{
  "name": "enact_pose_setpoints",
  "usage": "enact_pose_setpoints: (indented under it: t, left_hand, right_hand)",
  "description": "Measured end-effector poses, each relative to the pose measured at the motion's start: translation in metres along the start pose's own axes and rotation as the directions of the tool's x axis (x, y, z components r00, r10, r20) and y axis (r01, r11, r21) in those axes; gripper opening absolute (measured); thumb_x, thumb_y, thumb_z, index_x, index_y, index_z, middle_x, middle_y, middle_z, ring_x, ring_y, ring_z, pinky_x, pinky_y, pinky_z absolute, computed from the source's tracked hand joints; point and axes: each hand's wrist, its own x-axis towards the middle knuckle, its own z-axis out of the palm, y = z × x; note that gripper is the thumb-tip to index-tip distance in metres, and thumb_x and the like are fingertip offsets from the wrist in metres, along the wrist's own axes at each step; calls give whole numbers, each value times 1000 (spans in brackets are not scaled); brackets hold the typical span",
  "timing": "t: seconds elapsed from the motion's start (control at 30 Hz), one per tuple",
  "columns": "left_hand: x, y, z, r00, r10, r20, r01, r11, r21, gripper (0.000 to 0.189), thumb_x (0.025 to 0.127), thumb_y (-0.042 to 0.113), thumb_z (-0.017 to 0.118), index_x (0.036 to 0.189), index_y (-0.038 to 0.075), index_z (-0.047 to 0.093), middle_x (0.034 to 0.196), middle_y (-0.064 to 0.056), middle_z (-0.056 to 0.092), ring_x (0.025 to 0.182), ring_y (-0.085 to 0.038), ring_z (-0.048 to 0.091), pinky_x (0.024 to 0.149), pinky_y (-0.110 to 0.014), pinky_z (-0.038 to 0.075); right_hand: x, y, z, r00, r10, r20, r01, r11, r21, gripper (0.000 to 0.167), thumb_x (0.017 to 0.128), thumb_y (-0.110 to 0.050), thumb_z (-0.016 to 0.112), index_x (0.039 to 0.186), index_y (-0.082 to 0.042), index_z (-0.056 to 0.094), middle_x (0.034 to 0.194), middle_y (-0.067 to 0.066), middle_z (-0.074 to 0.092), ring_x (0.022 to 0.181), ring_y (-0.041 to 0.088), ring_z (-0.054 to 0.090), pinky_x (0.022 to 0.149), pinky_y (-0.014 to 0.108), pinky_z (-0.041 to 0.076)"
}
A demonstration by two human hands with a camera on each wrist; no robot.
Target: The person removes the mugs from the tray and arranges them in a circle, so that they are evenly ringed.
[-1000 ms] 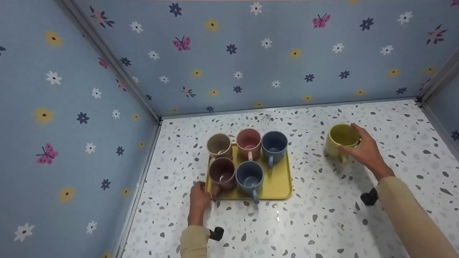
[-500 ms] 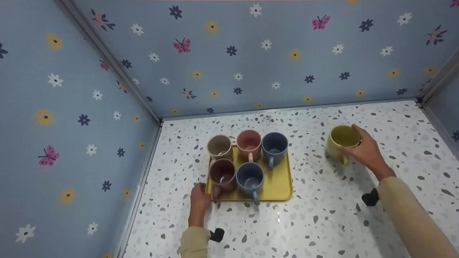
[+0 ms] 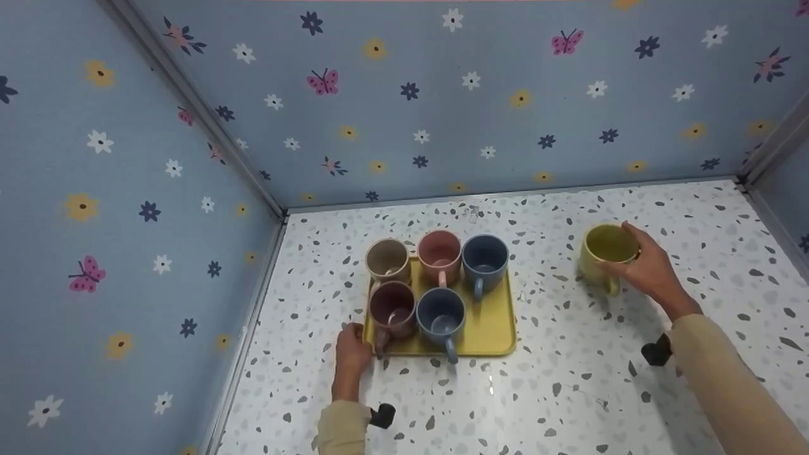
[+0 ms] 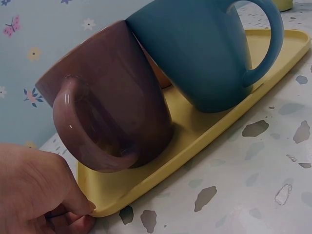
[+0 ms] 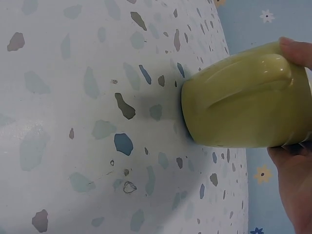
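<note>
My right hand (image 3: 651, 268) grips a yellow-green mug (image 3: 594, 268) by its rim, thumb and fingers on opposite sides. In the right wrist view the mug (image 5: 243, 105) is upright on the speckled table, its handle toward the camera. My left hand (image 3: 352, 351) pinches the near left corner of a yellow tray (image 3: 490, 325); in the left wrist view the thumb touches the tray's rim (image 4: 109, 210). Standing on the tray are a maroon mug (image 3: 393, 319), a blue mug (image 3: 440, 316), a beige mug (image 3: 387, 262), a pink mug (image 3: 438, 256) and another blue mug (image 3: 485, 262).
The white speckled table (image 3: 537, 392) ends at a blue flowered back wall (image 3: 468, 114), with a matching wall (image 3: 145, 246) on the left. A bare patch of tray lies at its near right corner.
My right hand and the yellow-green mug have shifted very slightly to the right. My left hand stays on the tray's corner, and the mugs on the tray keep their places.
</note>
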Motion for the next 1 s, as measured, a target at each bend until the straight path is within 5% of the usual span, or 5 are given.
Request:
enact_pose_setpoints:
  t: [0.37, 0.53, 1.0]
  left_hand:
    - [-2, 0, 0, 998, 57, -33, -57, 998, 7, 34, 81, -6, 49, 114, -11, 55, 100, -20, 60, 88, -28, 57, 81, -41, 48]
    - [-1, 0, 0, 999, 37, -19, -37, 999, 6, 35, 82, -5, 49, 116, -10, 54, 104, -21, 60, 93, -29, 57, 85, -42, 47]
    - [0, -2, 0, 999, 38, -6, -38, 999, 3, 38, 80, -7, 48, 118, -11, 54, 106, -23, 59, 95, -30, 56, 87, -43, 47]
  right_hand:
    - [0, 2, -5, 999, -22, 40, 23, 1000, -7, 106, 77, -46, 75, 153, -6, 13, 153, 28, 21, 134, 51, 28, 102, 66, 28]
    - [0, 2, -12, 995, 17, 97, -19, 1000, 14, 109, 77, -50, 74, 154, -12, 8, 155, 26, 19, 136, 49, 26, 105, 66, 25]
    - [4, -1, -24, 976, -31, 214, 41, 998, -44, 105, 79, -41, 75, 153, -5, 10, 155, 27, 16, 137, 52, 22, 102, 71, 20]
